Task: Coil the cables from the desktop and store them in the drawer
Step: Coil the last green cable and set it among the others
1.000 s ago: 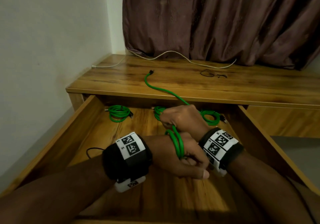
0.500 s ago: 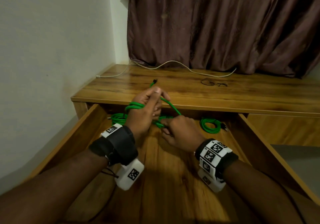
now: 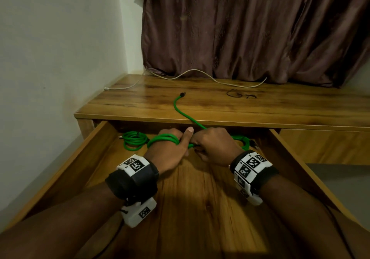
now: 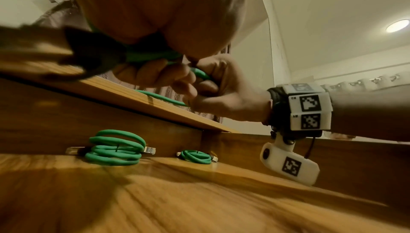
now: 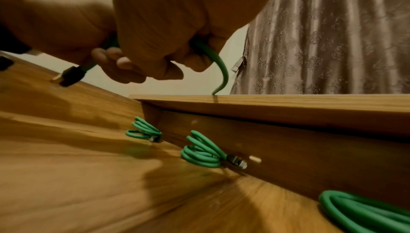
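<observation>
A green cable (image 3: 181, 111) trails from its black plug (image 3: 182, 94) on the desktop (image 3: 290, 106) over the front edge into my hands. Several loops of it (image 3: 163, 139) are wound round my left hand (image 3: 170, 154), which holds them above the back of the open drawer (image 3: 88, 150). Just to its right, my right hand (image 3: 215, 148) grips the cable's running part (image 5: 214, 58). The cable's other black plug (image 5: 71, 75) sticks out below my left hand (image 5: 66, 26). My left fingers (image 4: 150, 73) curl under the loops.
Finished green coils lie along the drawer's back wall: one at the left (image 3: 133, 141), one at the right (image 3: 243, 141), a third (image 5: 204, 152) between them. A white cable (image 3: 200, 74) and a thin black cable (image 3: 237, 94) lie on the desktop before a brown curtain (image 3: 250, 28).
My hands were crossed over the middle of the drawer. They have uncrossed and now sit side by side at its back, with the loops still wound round my left hand.
</observation>
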`<state>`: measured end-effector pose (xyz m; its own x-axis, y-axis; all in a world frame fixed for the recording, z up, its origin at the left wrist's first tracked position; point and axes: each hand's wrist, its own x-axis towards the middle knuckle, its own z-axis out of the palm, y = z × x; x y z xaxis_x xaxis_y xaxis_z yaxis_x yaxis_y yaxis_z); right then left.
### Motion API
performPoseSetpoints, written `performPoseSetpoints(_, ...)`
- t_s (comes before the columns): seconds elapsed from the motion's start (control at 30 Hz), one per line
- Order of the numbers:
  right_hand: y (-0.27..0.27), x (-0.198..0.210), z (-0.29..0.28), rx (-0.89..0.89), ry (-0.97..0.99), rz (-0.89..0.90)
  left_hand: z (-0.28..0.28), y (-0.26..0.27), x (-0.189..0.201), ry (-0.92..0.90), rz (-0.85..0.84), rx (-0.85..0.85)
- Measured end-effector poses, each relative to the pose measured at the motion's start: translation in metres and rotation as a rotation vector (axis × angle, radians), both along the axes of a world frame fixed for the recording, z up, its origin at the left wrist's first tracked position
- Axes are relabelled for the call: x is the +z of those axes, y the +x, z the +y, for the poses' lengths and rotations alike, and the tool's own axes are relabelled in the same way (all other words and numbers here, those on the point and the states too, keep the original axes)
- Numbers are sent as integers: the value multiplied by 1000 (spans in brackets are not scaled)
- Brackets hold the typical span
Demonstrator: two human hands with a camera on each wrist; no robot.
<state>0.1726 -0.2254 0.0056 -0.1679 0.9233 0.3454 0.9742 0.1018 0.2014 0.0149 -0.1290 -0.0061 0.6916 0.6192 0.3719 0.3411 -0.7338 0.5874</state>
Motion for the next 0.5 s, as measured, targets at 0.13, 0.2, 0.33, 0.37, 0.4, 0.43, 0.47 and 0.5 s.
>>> performPoseSetpoints(0.13, 13, 8, -4, 162, 162, 254, 2, -4, 6, -15, -41, -26)
performPoseSetpoints(0.2, 16, 10, -6, 240, 181, 357, 6, -8, 8, -10, -66, -78)
performPoseSetpoints(0.33, 33, 0, -6, 154, 98, 290, 11, -13, 8, -1, -152, -201)
performPoseSetpoints(0.37, 38, -3, -6, 114, 105, 235, 10, -13, 8, -15, -157, -235)
performPoseSetpoints(0.4, 42, -4, -6, 77, 129, 181, 9, -13, 7, -35, -151, -265)
performPoseSetpoints(0.43, 45, -4, -6, 60, 153, 162, 7, -13, 7, -58, -133, -295)
performPoseSetpoints(0.47, 46, -2, -5, 76, 175, 198, 5, -12, 5, -77, -104, -326)
performPoseSetpoints(0.5, 46, 0, -5, 113, 191, 278, 4, -10, 3, -92, -57, -356)
